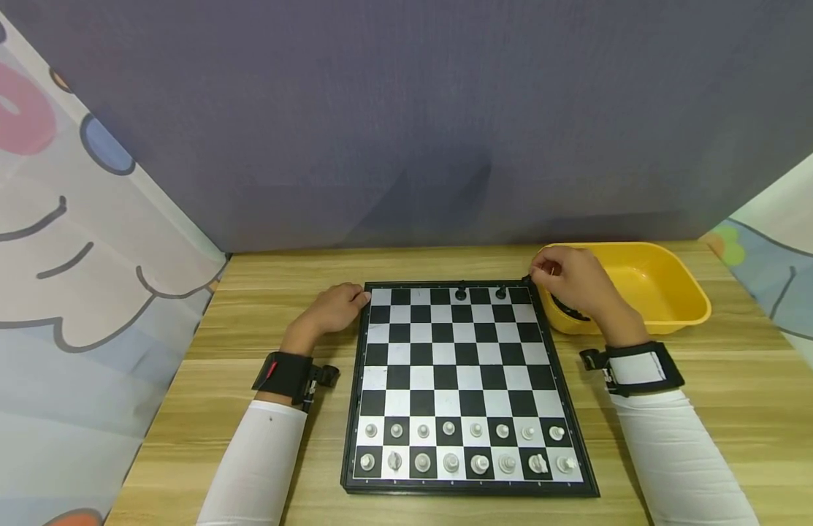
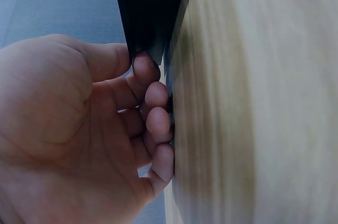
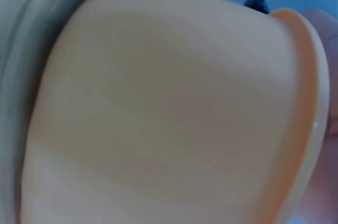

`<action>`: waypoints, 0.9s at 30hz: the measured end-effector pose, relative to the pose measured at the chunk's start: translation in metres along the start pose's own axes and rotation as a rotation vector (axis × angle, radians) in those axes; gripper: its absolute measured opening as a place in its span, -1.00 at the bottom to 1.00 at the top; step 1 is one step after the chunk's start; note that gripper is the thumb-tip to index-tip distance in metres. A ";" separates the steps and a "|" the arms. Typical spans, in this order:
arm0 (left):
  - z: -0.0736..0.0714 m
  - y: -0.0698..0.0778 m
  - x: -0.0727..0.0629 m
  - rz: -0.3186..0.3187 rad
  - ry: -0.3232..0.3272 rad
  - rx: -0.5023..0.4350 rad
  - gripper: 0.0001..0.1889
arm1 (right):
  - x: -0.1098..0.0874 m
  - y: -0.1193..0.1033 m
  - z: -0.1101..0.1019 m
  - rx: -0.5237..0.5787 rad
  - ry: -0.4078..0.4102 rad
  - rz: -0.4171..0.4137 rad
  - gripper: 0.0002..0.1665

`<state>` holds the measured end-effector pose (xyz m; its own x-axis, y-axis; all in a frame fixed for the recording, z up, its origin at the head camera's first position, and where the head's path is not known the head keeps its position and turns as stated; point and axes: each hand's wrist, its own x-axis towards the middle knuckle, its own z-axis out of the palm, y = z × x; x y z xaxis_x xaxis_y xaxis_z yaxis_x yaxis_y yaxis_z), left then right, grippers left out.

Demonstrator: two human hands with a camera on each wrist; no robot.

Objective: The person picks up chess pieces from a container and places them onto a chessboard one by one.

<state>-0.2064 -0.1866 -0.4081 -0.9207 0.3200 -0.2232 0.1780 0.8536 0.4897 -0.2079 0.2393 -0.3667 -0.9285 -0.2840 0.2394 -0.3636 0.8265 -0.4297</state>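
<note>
A black-framed chessboard lies on the wooden table, with white chess pieces in two rows along its near side. Two black chess pieces stand on the far row. My left hand grips the board's far left corner, and in the left wrist view thumb and forefinger close on its edge. Over the rim of the yellow basin, my right hand pinches a black chess piece by the far right corner. The basin hides most of that hand in the right wrist view.
More black pieces lie in the basin's left end, partly under the right hand. A grey panel rises behind the table. Printed cloth hangs on the left, with more at the right.
</note>
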 end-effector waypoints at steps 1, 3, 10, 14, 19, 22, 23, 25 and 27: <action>0.000 0.000 0.000 0.000 0.000 -0.002 -0.62 | 0.000 0.000 0.001 -0.002 -0.018 -0.007 -0.88; 0.000 0.000 0.000 -0.001 -0.001 -0.002 -0.62 | 0.000 -0.001 0.001 -0.014 -0.049 -0.019 -0.89; -0.001 0.001 -0.001 0.001 0.003 0.008 -0.61 | -0.001 -0.001 0.004 -0.060 -0.099 -0.025 -0.91; -0.001 0.002 -0.002 -0.006 -0.004 0.007 -0.61 | 0.000 0.000 0.007 -0.072 -0.106 -0.020 -0.90; -0.001 0.002 -0.001 -0.005 0.000 0.014 -0.60 | 0.000 0.001 0.009 -0.083 -0.106 -0.006 -0.89; -0.001 0.003 0.000 -0.006 -0.002 0.003 -0.60 | 0.000 0.001 0.008 -0.087 -0.106 0.000 -0.89; -0.001 0.003 0.000 -0.007 -0.004 0.001 -0.60 | 0.000 0.001 0.008 -0.085 -0.108 0.003 -0.89; -0.001 0.003 0.000 -0.006 -0.003 -0.001 -0.62 | -0.001 0.001 0.008 -0.076 -0.116 0.008 -0.88; -0.001 0.003 0.000 -0.006 -0.007 0.001 -0.61 | -0.002 0.000 0.008 -0.070 -0.126 0.014 -0.88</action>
<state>-0.2061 -0.1843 -0.4054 -0.9195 0.3175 -0.2317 0.1726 0.8559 0.4875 -0.2072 0.2362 -0.3741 -0.9372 -0.3272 0.1210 -0.3485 0.8616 -0.3690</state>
